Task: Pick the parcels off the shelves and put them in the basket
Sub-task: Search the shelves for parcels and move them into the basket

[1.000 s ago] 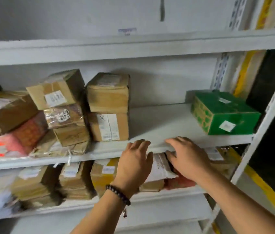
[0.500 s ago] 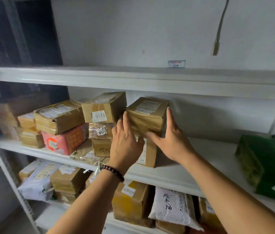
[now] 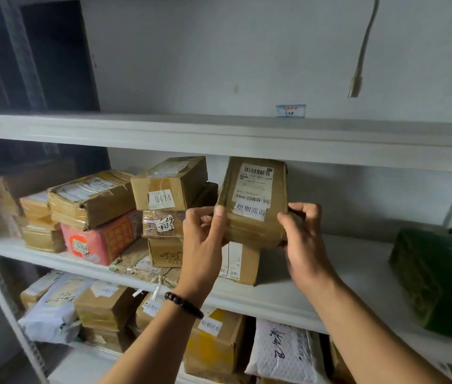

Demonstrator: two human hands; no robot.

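Left hand (image 3: 202, 245) and right hand (image 3: 305, 245) together hold the brown taped parcel (image 3: 252, 200). Each has its thumb on the front face and its fingers curled round one side edge. Half a second ago this parcel lay flat on top of the cardboard box (image 3: 243, 263) on the middle shelf (image 3: 330, 261), with the palms only pressed against its sides. Now it is tipped up, with its shipping label facing the person, and it seems raised off the box below, though I cannot tell if its lower edge is fully free. The pick is, I judge, made. The basket is not in view, so the carrying to it remains.
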